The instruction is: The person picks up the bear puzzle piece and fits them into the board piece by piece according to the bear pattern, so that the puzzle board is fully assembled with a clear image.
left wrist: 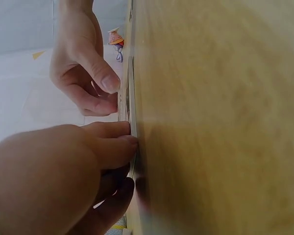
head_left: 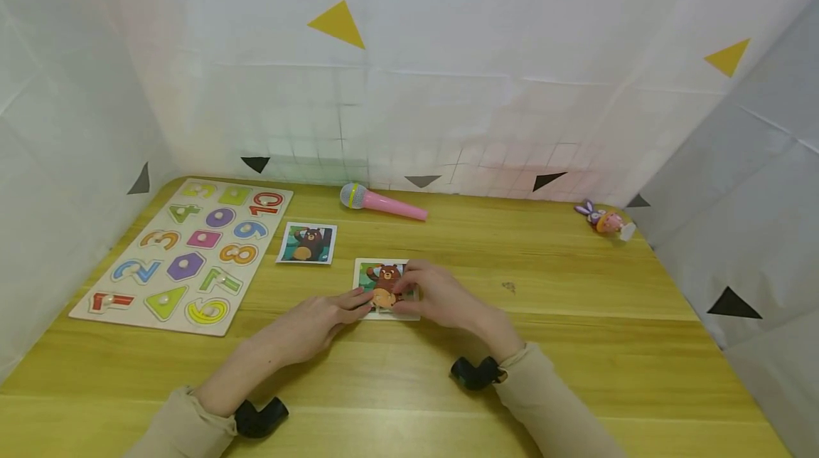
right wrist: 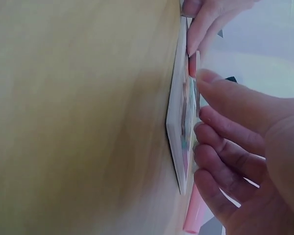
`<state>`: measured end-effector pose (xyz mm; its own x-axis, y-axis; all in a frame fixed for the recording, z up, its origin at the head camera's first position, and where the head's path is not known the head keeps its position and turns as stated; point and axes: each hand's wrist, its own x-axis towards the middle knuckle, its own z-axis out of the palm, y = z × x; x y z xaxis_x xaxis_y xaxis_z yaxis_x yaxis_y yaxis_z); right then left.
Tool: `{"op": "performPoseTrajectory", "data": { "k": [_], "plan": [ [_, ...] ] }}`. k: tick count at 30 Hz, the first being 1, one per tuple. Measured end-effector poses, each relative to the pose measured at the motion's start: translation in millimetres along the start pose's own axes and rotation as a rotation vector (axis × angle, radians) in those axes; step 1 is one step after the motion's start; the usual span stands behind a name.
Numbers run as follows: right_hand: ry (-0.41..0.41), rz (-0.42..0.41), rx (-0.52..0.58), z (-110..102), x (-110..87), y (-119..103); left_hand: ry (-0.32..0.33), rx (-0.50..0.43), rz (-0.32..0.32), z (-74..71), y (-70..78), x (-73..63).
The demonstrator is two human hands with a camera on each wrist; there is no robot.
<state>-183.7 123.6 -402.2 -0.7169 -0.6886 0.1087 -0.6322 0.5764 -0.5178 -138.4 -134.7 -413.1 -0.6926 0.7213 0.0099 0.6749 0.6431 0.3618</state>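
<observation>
A small wooden bear puzzle board lies flat on the table before me, its brown bear picture partly covered by both hands. My right hand is over its right side, pinching a thin puzzle piece between thumb and fingers; the piece shows edge-on just above the board in the right wrist view. From the left, my left hand rests its fingertips on the board's lower left edge. In the left wrist view, the left fingers press along the board's rim.
A matching bear picture card lies to the upper left. Further left is a number-and-shape peg board. Behind them lies a pink toy microphone; a purple-eared bunny toy is at the far right. White sheeting encloses the table.
</observation>
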Motion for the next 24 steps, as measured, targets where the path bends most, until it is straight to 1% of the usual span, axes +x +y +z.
{"op": "performPoseTrajectory", "data": {
  "k": [4, 9, 13, 15, 18, 22, 24],
  "plan": [
    [0.012, -0.001, -0.022, 2.6, 2.5, -1.0, 0.01, 0.0, 0.009, -0.7, 0.3, -0.9],
    [0.022, 0.002, -0.012, 5.3, 2.8, -2.7, 0.014, 0.003, 0.017, -1.3, 0.4, -1.5],
    [0.033, 0.003, -0.007, 6.9, 2.4, -2.9, 0.007, -0.004, 0.01, -1.0, 0.3, -1.0],
    [0.041, -0.005, -0.015, 7.9, 2.4, -2.1, 0.007, -0.009, 0.003, -0.3, 0.3, -0.5],
    [0.047, -0.02, -0.026, 9.2, 2.8, -0.6, 0.023, -0.025, -0.024, 1.1, 0.7, -0.4],
    [0.043, -0.024, -0.026, 9.6, 2.8, 0.1, 0.05, -0.042, -0.059, 2.9, 2.0, -0.9],
    [0.041, -0.021, -0.025, 9.3, 2.3, -0.5, 0.056, -0.038, -0.067, 3.1, 2.8, -1.3]
  ]
}}
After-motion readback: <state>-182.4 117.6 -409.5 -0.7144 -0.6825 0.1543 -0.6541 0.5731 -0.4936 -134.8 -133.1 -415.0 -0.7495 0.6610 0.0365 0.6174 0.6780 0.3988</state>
